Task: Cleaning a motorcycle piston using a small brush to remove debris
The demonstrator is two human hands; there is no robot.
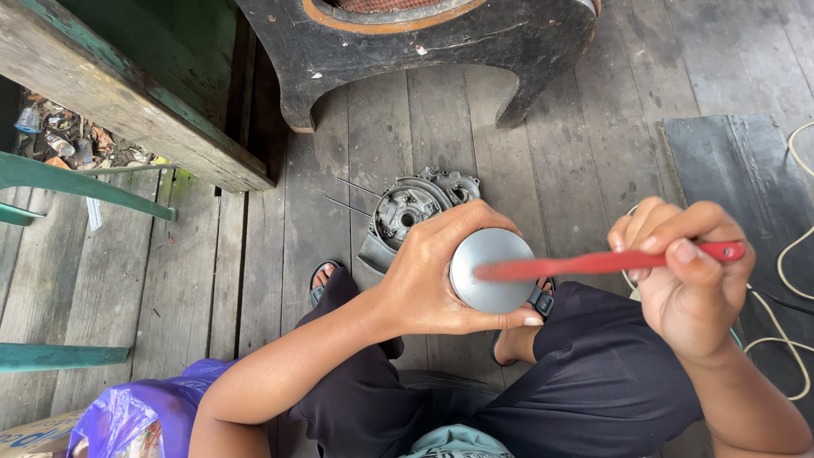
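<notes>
Two hands, left hand (424,276) gripping metal cylinder (492,271), right hand (687,280) pinching red stick (593,264)

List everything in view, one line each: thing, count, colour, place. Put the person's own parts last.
Metal cylinder: one, grey, held at centre.
Brush handle: one, red, lying across the cylinder's flat end.
Engine cover: one, grey metal, on the floor beyond the cylinder.
Thin rods: two, dark, left of the cover.
Wooden stool: one, black, top centre.
Plastic bag: one, purple, bottom left.
Cord: one, cream, right edge.
Plank floor: grey wood, underneath.
Left hand: wrapped around the cylinder.
Right hand: fingers pinching the brush handle.
</notes>
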